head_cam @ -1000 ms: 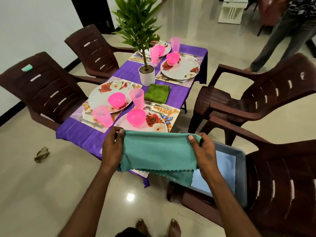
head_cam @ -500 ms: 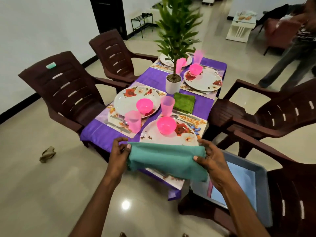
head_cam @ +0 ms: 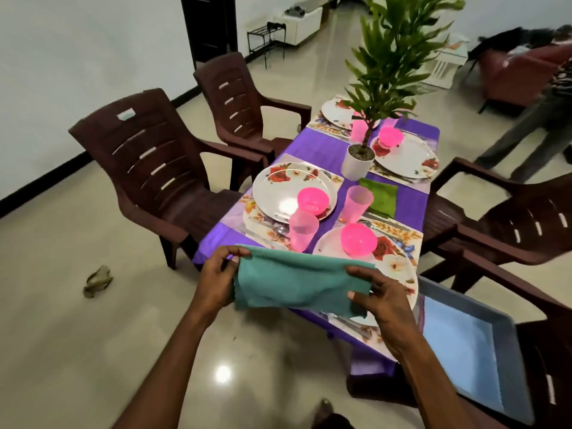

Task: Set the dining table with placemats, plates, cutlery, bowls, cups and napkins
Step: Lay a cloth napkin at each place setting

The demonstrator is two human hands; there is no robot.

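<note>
A teal napkin (head_cam: 297, 281) is stretched between my hands over the near end of the purple-clothed table (head_cam: 322, 147). My left hand (head_cam: 218, 278) pinches its left edge and my right hand (head_cam: 376, 295) pinches its right edge. Behind it lie floral placemats with white flowered plates (head_cam: 283, 188), pink bowls (head_cam: 359, 239) and pink cups (head_cam: 302, 230). Cutlery lies beside the plates. A folded green napkin (head_cam: 380, 197) rests mid-table. The near plate (head_cam: 399, 267) is partly hidden by the teal napkin.
A potted plant (head_cam: 359, 162) stands mid-table. Brown plastic chairs (head_cam: 148, 168) ring the table. On the near right chair sits a grey tray (head_cam: 513, 394) holding a light blue cloth (head_cam: 461, 351). A rag (head_cam: 97, 280) lies on the floor at left. A person (head_cam: 532, 119) stands far right.
The view has moved in toward the table. My hands have carried the teal napkin forward over the table's near end, and it now hangs shorter, folded over.
</note>
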